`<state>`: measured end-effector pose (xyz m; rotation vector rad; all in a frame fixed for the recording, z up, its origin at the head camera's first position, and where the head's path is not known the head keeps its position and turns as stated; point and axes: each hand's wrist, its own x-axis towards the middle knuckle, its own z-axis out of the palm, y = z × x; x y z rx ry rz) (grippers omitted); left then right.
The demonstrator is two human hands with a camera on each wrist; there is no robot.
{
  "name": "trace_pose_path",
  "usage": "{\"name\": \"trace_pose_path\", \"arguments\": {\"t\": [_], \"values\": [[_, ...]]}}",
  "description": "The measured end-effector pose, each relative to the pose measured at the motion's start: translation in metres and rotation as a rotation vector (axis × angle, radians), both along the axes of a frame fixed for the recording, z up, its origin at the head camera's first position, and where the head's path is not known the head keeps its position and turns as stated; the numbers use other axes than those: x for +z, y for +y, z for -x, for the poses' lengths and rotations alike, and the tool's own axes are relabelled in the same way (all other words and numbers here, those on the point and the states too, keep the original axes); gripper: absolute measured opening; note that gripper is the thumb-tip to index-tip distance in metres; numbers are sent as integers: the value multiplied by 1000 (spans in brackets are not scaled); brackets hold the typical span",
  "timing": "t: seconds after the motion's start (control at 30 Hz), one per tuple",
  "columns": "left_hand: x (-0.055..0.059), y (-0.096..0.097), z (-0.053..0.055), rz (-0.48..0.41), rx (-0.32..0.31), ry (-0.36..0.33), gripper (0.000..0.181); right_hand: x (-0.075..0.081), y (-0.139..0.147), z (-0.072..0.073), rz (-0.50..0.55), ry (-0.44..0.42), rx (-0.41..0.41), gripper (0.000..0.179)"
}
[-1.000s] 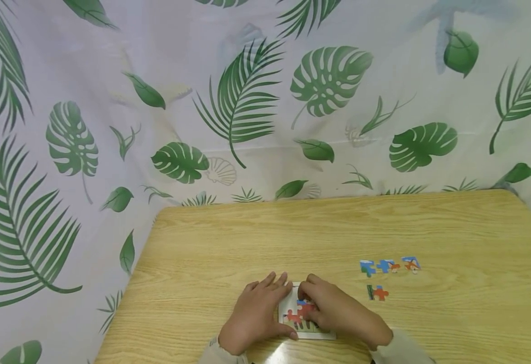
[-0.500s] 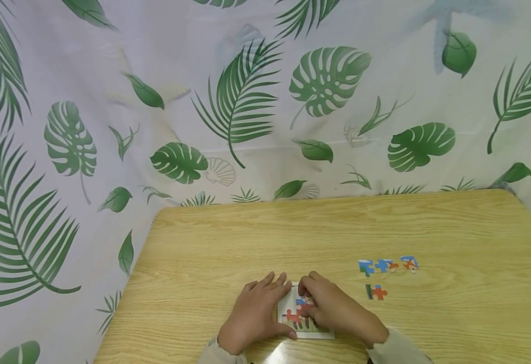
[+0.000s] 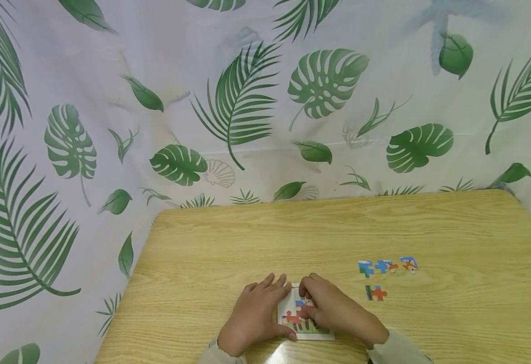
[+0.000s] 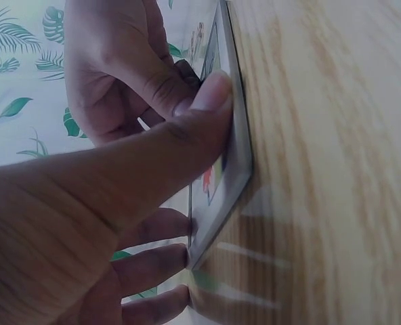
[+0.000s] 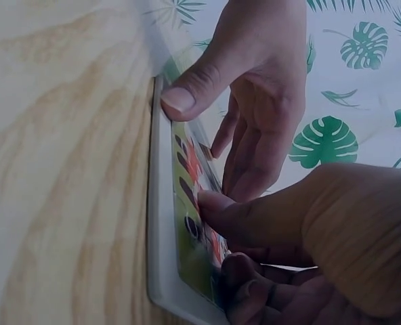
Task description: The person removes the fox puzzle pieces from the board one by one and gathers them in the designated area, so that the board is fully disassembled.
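A small jigsaw tray [image 3: 312,336] with a pale border lies flat on the table, partly filled with red, blue and green pieces. My left hand [image 3: 255,314] lies along its left side with fingers extended and spread, and the thumb rests on the near rim. Over the tray's right part, my right hand [image 3: 332,306] has its fingers curled and pinches a jigsaw piece [image 3: 307,302] against the picture. The right wrist view shows the right thumb [image 5: 217,203] touching the picture. Much of the tray's right side is hidden by that hand.
Several loose jigsaw pieces lie to the right of the tray: blue ones [image 3: 366,268] and a fox-faced one [image 3: 409,264] in the back row, a red one [image 3: 378,292] nearer. A leaf-patterned cloth [image 3: 247,101] hangs behind the wooden table [image 3: 229,242].
Both hands keep almost the same place on the tray. Over the last second the right hand's fingers shift only slightly. The loose pieces stay where they were.
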<state>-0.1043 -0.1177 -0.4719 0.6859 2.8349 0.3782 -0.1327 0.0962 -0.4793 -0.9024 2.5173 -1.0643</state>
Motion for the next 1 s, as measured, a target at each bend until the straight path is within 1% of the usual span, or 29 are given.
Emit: {"name": "trace_pose_path", "arguments": {"t": [0.2, 0.33, 0.47, 0.63, 0.73, 0.87, 1.0], "values": [[1, 0, 0, 3, 1, 6, 105, 2, 0, 0, -6, -21, 5, 26], [1, 0, 0, 5, 2, -2, 104, 3, 1, 0, 28, -31, 13, 30], [1, 0, 1, -10, -1, -7, 103, 2, 1, 1, 66, -46, 31, 35], [-1, -1, 1, -35, -4, -9, 101, 1, 0, 2, 55, -43, 68, 36], [-1, -1, 1, -32, -5, -5, 101, 0, 2, 3, 83, -82, 73, 32], [0, -1, 0, -12, -6, 3, 103, -2, 5, 6, 156, -156, 73, 25], [1, -1, -1, -7, -2, 7, 104, -4, 7, 9, 203, -216, 78, 17]]}}
